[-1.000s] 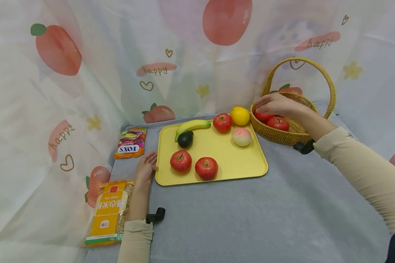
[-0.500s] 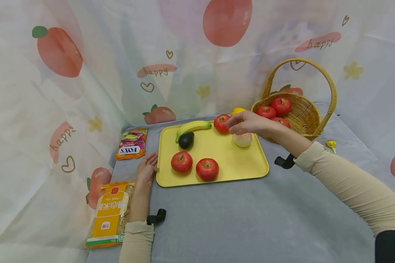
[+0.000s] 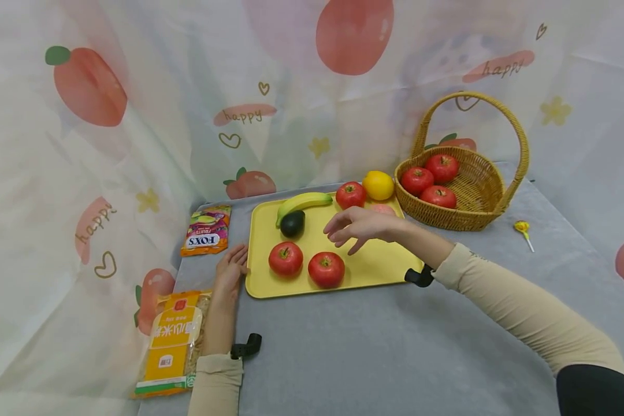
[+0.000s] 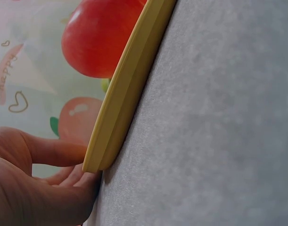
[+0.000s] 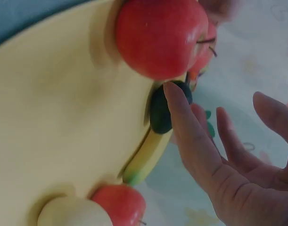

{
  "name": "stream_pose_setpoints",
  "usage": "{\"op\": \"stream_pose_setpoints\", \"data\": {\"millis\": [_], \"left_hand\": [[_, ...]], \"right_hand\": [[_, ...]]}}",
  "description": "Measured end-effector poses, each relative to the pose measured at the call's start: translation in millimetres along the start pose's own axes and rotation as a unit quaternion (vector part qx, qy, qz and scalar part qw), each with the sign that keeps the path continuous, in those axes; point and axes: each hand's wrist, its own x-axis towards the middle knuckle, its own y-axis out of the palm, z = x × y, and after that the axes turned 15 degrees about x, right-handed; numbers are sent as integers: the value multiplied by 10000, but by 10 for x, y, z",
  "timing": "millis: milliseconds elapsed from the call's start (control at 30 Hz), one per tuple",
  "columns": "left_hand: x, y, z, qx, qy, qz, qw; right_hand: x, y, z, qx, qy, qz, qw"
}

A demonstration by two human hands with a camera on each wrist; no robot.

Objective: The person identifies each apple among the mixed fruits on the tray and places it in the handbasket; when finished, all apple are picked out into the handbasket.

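My right hand [image 3: 361,227] hovers over the yellow tray [image 3: 379,266], fingers apart and holding nothing. Just left of it lies a red apple [image 3: 326,270], also close to the fingertips in the right wrist view [image 5: 162,37]. A second apple [image 3: 285,259] sits farther left. Behind these are a dark green avocado [image 3: 292,223], a banana [image 3: 304,200], another apple [image 3: 351,195] and a yellow lemon [image 3: 378,185]. A pinkish peach [image 3: 382,209] is partly hidden behind my right hand. My left hand [image 3: 230,270] rests at the tray's left edge, fingers fairly straight, thumb touching the rim.
A wicker basket [image 3: 447,221] with a tall handle stands at the back right with three red apples inside. Right of it lies a yellow lollipop [image 3: 522,228]. On the left are a candy bag [image 3: 206,230] and a yellow bag of dry food [image 3: 171,341].
My right hand has left an apple in the basket and moved left and nearer over the tray. The left hand stays at the tray's edge.
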Motion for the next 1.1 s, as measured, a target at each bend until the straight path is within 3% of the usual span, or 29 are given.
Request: {"op": "stream_pose_setpoints", "data": {"millis": [233, 667, 1100], "left_hand": [[-27, -2, -36, -169, 253, 15, 9995], [-10, -3, -3, -213, 208, 13, 9996], [-30, 1, 15, -311, 246, 16, 9992]], "right_hand": [[39, 178, -7, -31, 42, 100, 9999], [179, 282, -187, -505, 170, 152, 9985], [244, 294, -362, -53, 367, 129, 9992]]}}
